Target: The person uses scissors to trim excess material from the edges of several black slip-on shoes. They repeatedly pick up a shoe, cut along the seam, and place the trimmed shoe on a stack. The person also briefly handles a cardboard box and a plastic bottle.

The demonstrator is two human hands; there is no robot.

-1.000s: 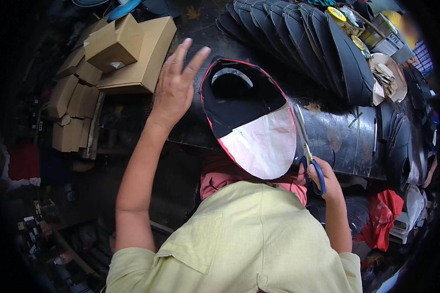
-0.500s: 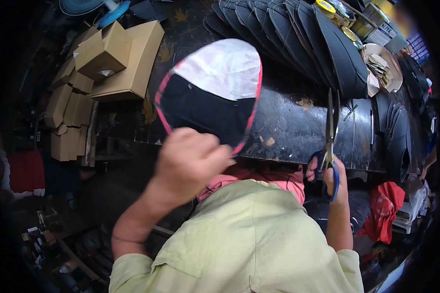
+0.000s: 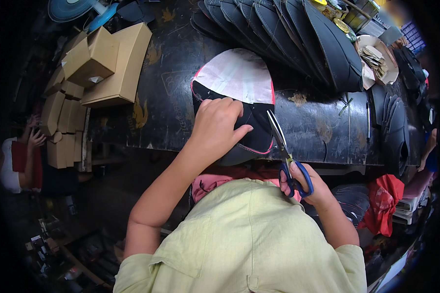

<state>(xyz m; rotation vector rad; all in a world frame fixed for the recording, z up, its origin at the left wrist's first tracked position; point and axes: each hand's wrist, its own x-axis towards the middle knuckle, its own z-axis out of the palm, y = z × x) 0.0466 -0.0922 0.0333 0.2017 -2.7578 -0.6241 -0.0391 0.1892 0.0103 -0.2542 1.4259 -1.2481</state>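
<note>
An oval black panel with a whitish upper part and a pink-red edge lies on the table in front of me. My left hand rests on its black part, fingers bent and thumb held apart to the right; the fingertips' exact contact is hard to see. In my right hand are blue-handled scissors, thumb and fingers at the loops. Their blades point up and left, almost closed, beside the panel's right edge. A dark piece shows under the panel's near edge.
A row of overlapping black panels runs along the back, with a tray of small pale pieces to its right. Cardboard boxes stand at left, near a blue fan. More black panels and a red bag are at right.
The panel has come down from the air onto the table, moving right. My left hand has moved up onto it. The scissors have swung left toward the panel and their blades have tilted left.
</note>
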